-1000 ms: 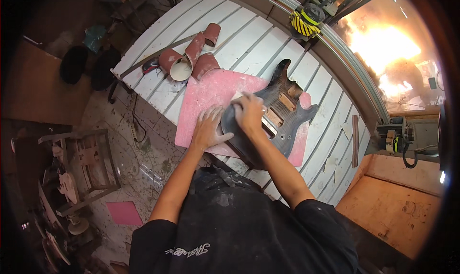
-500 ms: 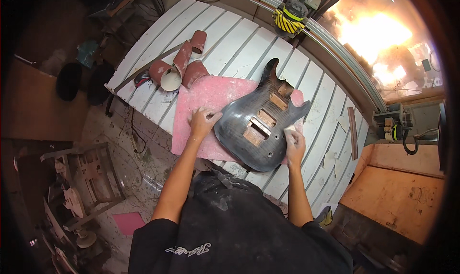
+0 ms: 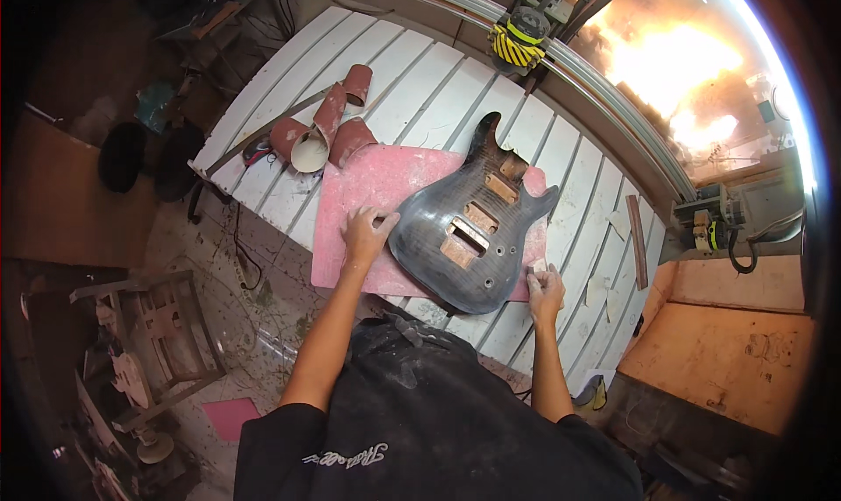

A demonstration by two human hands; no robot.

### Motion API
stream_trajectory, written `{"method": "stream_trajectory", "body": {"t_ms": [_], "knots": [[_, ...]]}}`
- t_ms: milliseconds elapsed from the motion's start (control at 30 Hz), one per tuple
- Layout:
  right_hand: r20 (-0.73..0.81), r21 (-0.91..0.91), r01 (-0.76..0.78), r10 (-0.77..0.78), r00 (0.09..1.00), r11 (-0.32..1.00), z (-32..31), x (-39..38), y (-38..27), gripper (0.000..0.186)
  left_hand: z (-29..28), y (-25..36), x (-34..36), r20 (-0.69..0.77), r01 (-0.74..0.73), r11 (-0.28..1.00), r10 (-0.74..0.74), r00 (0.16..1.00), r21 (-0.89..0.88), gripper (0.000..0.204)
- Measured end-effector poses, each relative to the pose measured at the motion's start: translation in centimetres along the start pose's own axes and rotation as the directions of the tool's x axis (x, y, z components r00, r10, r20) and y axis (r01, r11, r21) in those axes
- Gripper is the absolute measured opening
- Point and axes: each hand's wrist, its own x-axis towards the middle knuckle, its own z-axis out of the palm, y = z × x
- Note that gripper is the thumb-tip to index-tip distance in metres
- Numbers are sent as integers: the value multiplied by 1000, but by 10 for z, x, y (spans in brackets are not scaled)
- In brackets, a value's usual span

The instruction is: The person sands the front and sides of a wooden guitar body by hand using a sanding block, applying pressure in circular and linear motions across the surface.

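Note:
A dark grey electric guitar body (image 3: 438,260) with bare-wood cavities lies on a dusty pink mat (image 3: 350,181) on the slatted white table. My left hand (image 3: 363,236) rests on the mat at the body's left edge. Its thumb and fingers are apart, with the tips at or touching that edge. Just off the body's lower right edge, my right hand (image 3: 546,297) is closed on a small pale piece of what looks like folded sandpaper (image 3: 537,266). The fingers partly hide this piece.
Several reddish-brown sandpaper rolls (image 3: 328,114) stand at the table's (image 3: 420,85) far left. Pale scraps (image 3: 597,291) and a narrow brown strip (image 3: 637,241) lie on the right. A metal rail (image 3: 613,89) with machine parts borders the far side; a wooden box (image 3: 718,361) is at right.
My right hand has moved off the guitar body's right edge, toward me and slightly right, still holding the pale piece. The left hand stays by the body. The whole view has shifted slightly.

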Motion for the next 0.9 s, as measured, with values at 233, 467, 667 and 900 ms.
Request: {"method": "stream_trajectory", "body": {"t_ms": [233, 467, 667, 900], "knots": [[11, 142, 56, -58, 998, 988, -35, 18, -37, 15, -2, -31, -30, -36, -336, 942, 335, 941, -10, 65], [364, 769, -193, -169, 916, 610, -24, 23, -92, 20, 8, -21, -21, -56, -133, 991, 133, 990, -5, 57], [556, 714, -387, -136, 820, 584, 42, 5, -143, 24, 0, -16, -34, -38, -234, 972, 235, 971, 25, 60], [279, 490, 313, -487, 828, 814, 77, -50, -217, 18, -4, -38, -32, 15, -234, 971, 235, 972, -45, 53]]}}
